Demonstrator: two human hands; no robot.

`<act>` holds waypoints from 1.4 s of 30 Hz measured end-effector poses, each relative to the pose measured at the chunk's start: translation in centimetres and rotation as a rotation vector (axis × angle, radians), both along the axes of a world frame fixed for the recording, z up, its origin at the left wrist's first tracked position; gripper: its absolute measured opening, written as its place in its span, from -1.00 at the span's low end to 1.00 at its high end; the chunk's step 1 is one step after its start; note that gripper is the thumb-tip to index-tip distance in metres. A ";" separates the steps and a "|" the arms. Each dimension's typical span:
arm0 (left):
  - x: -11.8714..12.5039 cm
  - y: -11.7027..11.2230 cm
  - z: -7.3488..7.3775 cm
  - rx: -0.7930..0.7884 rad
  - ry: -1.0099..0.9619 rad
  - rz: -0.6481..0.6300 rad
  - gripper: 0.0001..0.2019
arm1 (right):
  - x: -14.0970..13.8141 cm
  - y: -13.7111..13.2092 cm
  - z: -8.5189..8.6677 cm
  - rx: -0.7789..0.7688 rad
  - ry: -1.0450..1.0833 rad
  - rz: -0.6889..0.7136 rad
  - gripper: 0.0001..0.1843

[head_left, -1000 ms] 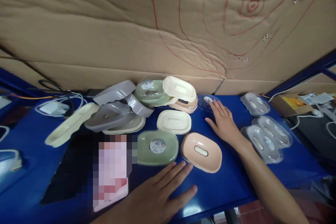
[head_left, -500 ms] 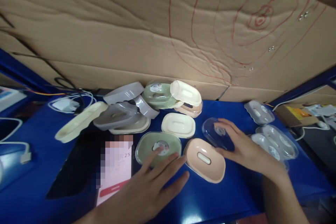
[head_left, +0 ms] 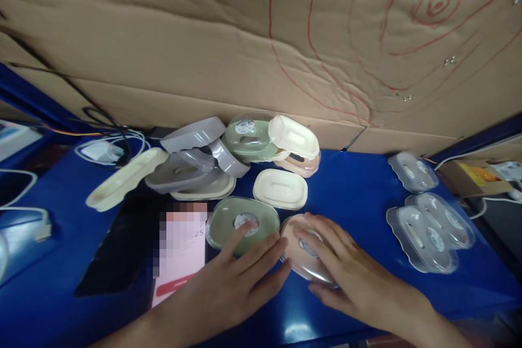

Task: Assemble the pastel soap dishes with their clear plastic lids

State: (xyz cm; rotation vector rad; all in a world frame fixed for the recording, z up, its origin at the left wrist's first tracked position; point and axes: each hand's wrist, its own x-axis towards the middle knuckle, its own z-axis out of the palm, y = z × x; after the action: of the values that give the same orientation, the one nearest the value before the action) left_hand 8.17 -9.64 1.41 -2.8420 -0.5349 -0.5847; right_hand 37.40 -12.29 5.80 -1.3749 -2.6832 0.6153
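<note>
My right hand (head_left: pixel 350 277) lies fingers spread over a clear lid pressed on top of the pink soap dish (head_left: pixel 294 253) near the front of the blue table (head_left: pixel 350 190). My left hand (head_left: pixel 228 288) rests flat beside it, with one fingertip on the green soap dish (head_left: pixel 228 217) that wears a clear lid with a round sticker. The pink dish touches the green one on its right side. A cream soap dish (head_left: pixel 280 188) lies just behind them.
A heap of grey, green, cream and pink dishes (head_left: pixel 216 157) sits against the cardboard wall (head_left: pixel 204 49). Clear lids (head_left: pixel 428 223) lie at the right. A pink-and-white card (head_left: pixel 179 255) lies on a black mat at the left. Cables and a charger (head_left: pixel 101 149) sit far left.
My right hand picked up a clear lid from the back of the table, carried it forward and set it down over the pink dish. My left hand slid up onto the green dish.
</note>
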 end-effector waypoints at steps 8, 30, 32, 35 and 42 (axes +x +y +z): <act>0.3 -0.2 0.2 -0.039 -0.092 -0.088 -0.70 | -0.8 -0.4 0.0 -0.039 -0.014 0.115 0.03; 0.7 -0.3 -0.8 -0.190 -0.183 -0.077 -0.85 | -2.8 -1.6 -2.7 0.234 -0.129 0.130 -0.12; 0.6 -0.3 -0.7 -0.210 -0.175 -0.084 -0.82 | -2.4 -1.4 -2.2 0.186 -0.110 0.124 -0.10; 0.4 -0.5 -0.5 -0.229 -0.114 -0.085 -0.70 | -1.1 -1.2 -1.5 0.130 -0.109 0.061 -0.08; -0.2 -0.6 -0.5 -0.171 -0.157 -0.029 -0.72 | 4.8 1.4 -2.3 0.407 -0.261 -0.278 -0.08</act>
State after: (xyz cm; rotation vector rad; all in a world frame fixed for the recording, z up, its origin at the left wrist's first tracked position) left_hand 7.98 -10.28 0.94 -2.9849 -0.5970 -0.8088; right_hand 42.25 -10.91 3.52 -1.7451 -2.5220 -0.1374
